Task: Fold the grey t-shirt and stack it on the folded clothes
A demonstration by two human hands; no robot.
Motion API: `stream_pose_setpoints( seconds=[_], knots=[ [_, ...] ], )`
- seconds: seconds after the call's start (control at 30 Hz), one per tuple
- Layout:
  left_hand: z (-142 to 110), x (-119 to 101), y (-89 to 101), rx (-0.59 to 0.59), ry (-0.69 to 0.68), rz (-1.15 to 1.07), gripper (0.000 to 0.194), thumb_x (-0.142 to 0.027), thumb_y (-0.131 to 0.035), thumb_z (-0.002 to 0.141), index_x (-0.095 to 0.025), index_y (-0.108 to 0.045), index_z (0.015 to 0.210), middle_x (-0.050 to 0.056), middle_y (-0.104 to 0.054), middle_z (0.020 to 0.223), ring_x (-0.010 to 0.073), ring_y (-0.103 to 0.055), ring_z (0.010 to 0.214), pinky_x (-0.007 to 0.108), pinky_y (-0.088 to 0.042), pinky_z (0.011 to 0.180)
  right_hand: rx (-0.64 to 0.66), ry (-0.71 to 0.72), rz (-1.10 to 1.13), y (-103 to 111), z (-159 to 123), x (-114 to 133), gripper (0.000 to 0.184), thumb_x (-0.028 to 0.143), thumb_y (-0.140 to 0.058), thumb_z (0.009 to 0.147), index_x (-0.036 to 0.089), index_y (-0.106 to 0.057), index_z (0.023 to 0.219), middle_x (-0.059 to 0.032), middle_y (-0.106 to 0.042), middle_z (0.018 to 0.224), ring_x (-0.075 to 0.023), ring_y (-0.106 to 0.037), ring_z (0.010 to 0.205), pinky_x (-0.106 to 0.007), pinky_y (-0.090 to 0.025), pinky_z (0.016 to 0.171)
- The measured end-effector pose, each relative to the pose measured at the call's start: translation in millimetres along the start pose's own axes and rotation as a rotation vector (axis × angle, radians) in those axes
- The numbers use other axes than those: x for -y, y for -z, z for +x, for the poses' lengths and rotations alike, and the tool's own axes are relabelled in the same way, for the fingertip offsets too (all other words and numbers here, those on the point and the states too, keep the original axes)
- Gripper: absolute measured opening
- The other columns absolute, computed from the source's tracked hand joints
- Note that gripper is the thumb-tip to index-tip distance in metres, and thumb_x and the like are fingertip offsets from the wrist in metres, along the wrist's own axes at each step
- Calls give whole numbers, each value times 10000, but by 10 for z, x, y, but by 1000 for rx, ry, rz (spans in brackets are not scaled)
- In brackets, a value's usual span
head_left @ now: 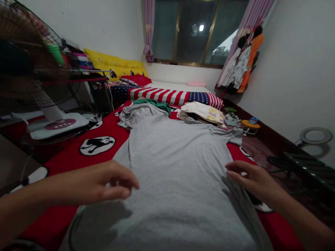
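Observation:
A grey t-shirt (172,160) lies spread flat on a red bed cover (78,157) printed with black-and-white cartoon patches. My left hand (104,183) hovers over the shirt's left edge, fingers loosely curled and apart, holding nothing. My right hand (251,177) rests with its fingers stretched flat on the shirt's right edge.
A stack of folded clothes (202,112) and a green garment (153,103) lie past the shirt. A stars-and-stripes blanket (172,94) and yellow pillows (115,64) sit behind. A standing fan (28,69) is at the left. A small yellow stool (250,124) stands on the floor right.

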State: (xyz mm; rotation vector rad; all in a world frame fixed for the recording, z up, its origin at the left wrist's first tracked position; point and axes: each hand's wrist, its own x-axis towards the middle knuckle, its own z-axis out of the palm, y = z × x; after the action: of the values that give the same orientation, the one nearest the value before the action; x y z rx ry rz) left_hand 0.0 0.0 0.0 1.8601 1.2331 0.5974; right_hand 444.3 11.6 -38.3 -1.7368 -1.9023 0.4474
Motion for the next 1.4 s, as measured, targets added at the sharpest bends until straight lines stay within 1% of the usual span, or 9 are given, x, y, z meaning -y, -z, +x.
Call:
stream_pose_setpoints(
  seconds=[0.03, 0.17, 0.37, 0.57, 0.8, 0.97, 1.07, 1.27, 1.4],
  knots=[
    [253, -109, -15, 153, -77, 56, 252, -405, -722, 655, -283, -760, 871, 22, -736, 806, 211, -673, 734, 253, -522, 668, -59, 42, -9, -87, 135, 48, 405, 520, -584, 778, 205, -674, 1016, -83, -702, 977, -241, -663, 887, -330, -547, 740],
    [1244, -108, -221, 26, -370, 413, 459, -366, -516, 862, -213, -577, 1290, 91, -562, 1351, 227, -529, 1231, 315, -386, 1035, -100, 235, -183, -461, 549, 93, 625, 504, -481, 856, 116, -475, 1346, -173, -488, 1393, -279, -465, 1288, -433, -397, 1061],
    [1988, 574, -361, -101, -135, 804, 645, -536, -378, 924, -183, -345, 1463, 156, -215, 1558, 321, -192, 1434, 483, -178, 1135, -19, 65, -604, -573, 406, -475, 793, 602, -315, 895, 15, -352, 1428, -214, -270, 1519, -319, -249, 1413, -521, -305, 1109],
    [2002, 739, -375, -214, -131, 816, 663, -622, -373, 893, -255, -392, 1444, 109, -256, 1554, 332, -214, 1426, 497, -148, 1140, -8, 17, -752, -318, 551, -258, 691, 657, -397, 839, 126, -607, 1228, -231, -488, 1381, -411, -390, 1324, -643, -299, 1044],
    [1969, 732, -389, -249, -116, 777, 710, -651, -390, 868, -247, -377, 1452, 118, -229, 1563, 315, -178, 1439, 466, -153, 1152, 83, 311, -499, -734, 1036, 233, 640, 526, -350, 929, 203, -305, 1480, -97, -226, 1561, -264, -219, 1431, -502, -295, 1114],
    [1958, 718, -400, -280, -102, 750, 720, -665, -418, 847, -264, -389, 1444, 106, -232, 1564, 317, -167, 1442, 473, -162, 1153, 70, 8, -715, -556, 1289, -239, 676, 568, -365, 901, 118, -437, 1400, -178, -385, 1477, -357, -361, 1355, -613, -335, 1035],
    [1952, 696, -410, -292, -106, 734, 709, -647, -449, 844, -265, -397, 1439, 106, -234, 1564, 314, -171, 1441, 477, -160, 1157, 34, -42, -842, -459, 1560, -1, 553, 479, -457, 875, 78, -593, 1231, -237, -527, 1339, -415, -462, 1254, -672, -313, 993],
    [1939, 717, -377, -308, -133, 644, 672, -610, -487, 849, -249, -435, 1414, 106, -260, 1554, 302, -190, 1438, 485, -177, 1164, 139, 362, -351, -1181, 1888, 1054, 500, 330, -433, 901, 177, -452, 1377, -132, -445, 1448, -270, -412, 1337, -518, -317, 1084],
    [1953, 740, -300, -416, -146, 375, 478, -364, -567, 855, -175, -565, 1293, 122, -489, 1416, 249, -421, 1330, 410, -310, 1131, 113, 382, -171, -1619, 1954, 1060, 444, 310, -433, 906, 179, -510, 1323, -114, -420, 1468, -271, -339, 1382, -532, -279, 1104]
  ],
)
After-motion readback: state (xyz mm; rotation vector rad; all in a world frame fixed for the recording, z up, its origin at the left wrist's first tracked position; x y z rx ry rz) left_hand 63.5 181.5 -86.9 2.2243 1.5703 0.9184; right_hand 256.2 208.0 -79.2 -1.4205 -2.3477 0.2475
